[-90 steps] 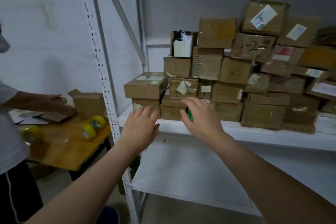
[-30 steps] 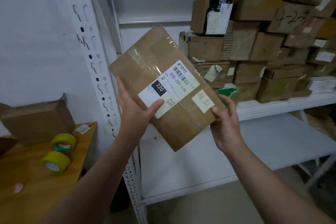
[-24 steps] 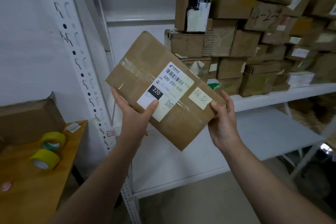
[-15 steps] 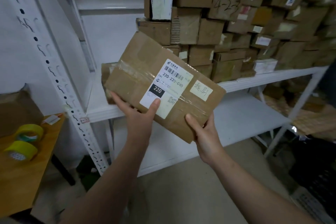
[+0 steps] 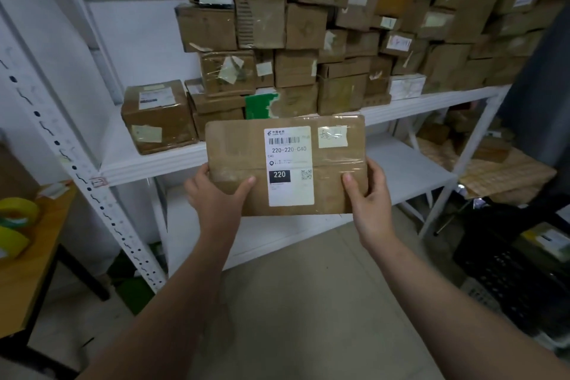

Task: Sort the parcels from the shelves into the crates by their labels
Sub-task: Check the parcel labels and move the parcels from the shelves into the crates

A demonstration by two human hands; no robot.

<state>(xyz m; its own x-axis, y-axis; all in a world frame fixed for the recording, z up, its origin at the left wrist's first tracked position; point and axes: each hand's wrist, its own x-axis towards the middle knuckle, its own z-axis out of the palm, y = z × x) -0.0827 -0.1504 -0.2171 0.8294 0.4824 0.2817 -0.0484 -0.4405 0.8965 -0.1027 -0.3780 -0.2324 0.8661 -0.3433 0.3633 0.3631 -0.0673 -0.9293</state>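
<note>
I hold a flat brown cardboard parcel (image 5: pixel 237 145) level in front of me, its face toward the camera. Its white label (image 5: pixel 290 163) reads 220-220-C40 with a black 220 box, and a small handwritten note sits at its top right. My left hand (image 5: pixel 216 197) grips the lower left edge with the thumb on the face. My right hand (image 5: pixel 367 194) grips the lower right edge the same way. Behind it, a white metal shelf (image 5: pixel 148 163) carries a tall stack of brown parcels (image 5: pixel 308 40). A black crate (image 5: pixel 505 274) stands on the floor at right.
A lone box (image 5: pixel 157 117) sits at the shelf's left end. The perforated shelf post (image 5: pixel 92 194) slants down the left. A wooden table (image 5: pixel 27 262) with yellow tape rolls (image 5: pixel 15 219) is at far left. Bare concrete floor (image 5: pixel 308 302) lies below my arms.
I took the parcel off the shelf and turned it from tilted to level and upright. The view has swung right and back, bringing the black crate into sight.
</note>
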